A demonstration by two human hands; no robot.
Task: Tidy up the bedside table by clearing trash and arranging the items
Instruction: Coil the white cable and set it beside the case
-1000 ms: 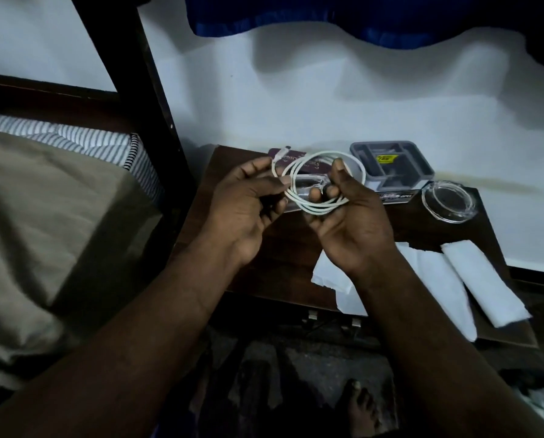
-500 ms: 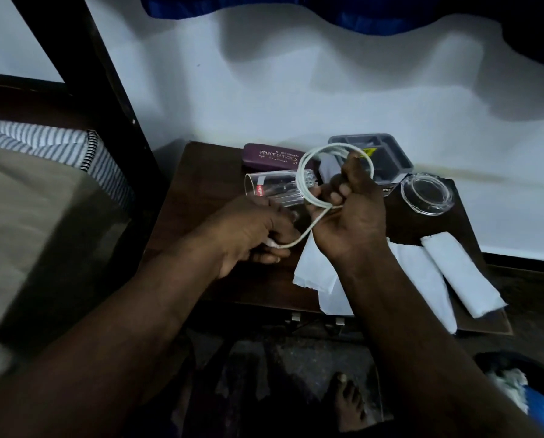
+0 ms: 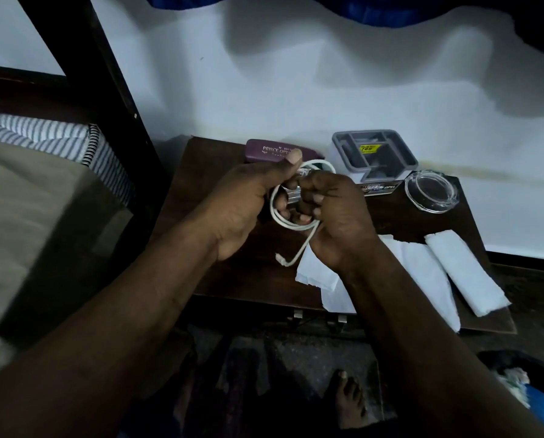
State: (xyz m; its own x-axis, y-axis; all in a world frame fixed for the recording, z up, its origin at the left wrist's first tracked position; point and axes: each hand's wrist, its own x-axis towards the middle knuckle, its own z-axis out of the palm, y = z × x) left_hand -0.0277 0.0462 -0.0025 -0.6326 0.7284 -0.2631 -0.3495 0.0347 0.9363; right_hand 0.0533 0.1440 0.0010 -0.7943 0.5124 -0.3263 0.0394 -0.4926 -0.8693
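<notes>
Both my hands hold a coiled white cable [image 3: 275,213] above the dark wooden bedside table [image 3: 194,191]. My left hand [image 3: 248,200] grips the loops, its thumb up against a maroon glasses case [image 3: 264,151]. My right hand [image 3: 330,216] is curled round the other side of the coil. One cable end with its plug [image 3: 281,260] dangles below the hands. A clear drinking glass [image 3: 292,197] lies mostly hidden behind my fingers.
A grey divided tray [image 3: 375,154] stands at the back by the wall, a clear glass dish [image 3: 430,191] to its right. White tissues [image 3: 463,273] lie on the table's right part. A bed [image 3: 27,184] and dark post [image 3: 99,74] are left; a bin [image 3: 523,384] sits lower right.
My left hand has come up from the loose end to grip the coil beside my right hand. The coil is tighter and lower, and one plug end now hangs free.
</notes>
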